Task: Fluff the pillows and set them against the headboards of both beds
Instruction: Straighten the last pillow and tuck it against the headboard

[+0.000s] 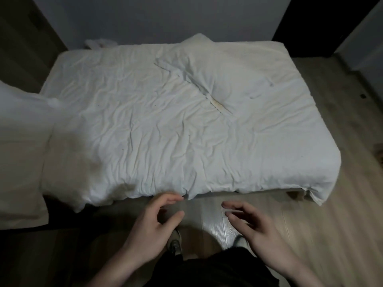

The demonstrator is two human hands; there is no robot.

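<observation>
Your two hands are nearest the camera, both empty and spread apart over the pale wood floor (342, 162): your left hand (154, 220) hovers with curled, loose fingers just short of the hanging edge of the bed's white sheet (134, 131), and your right hand (250, 222) floats beside it, fingers splayed, holding nothing. Below them you can see dark trousers and the tips of your shoes. The pillow (213, 79) you need lies on the far half of the bed (323, 166), ahead of you and to your right, so your right hand is the nearer one, though neither is close. Its long axis runs diagonally, from the far wall (165, 17) down toward the bed's right side, with a flat folded flap along its left edge. It looks slumped and creased, so it probably needs plumping before it is placed. Which end has the headboard cannot be told here; the pillow's far corner already touches the wall side. A second white pillow or cushion (20, 131) intrudes at the left edge, blurred. You will likely have to lean well forward to reach.
</observation>
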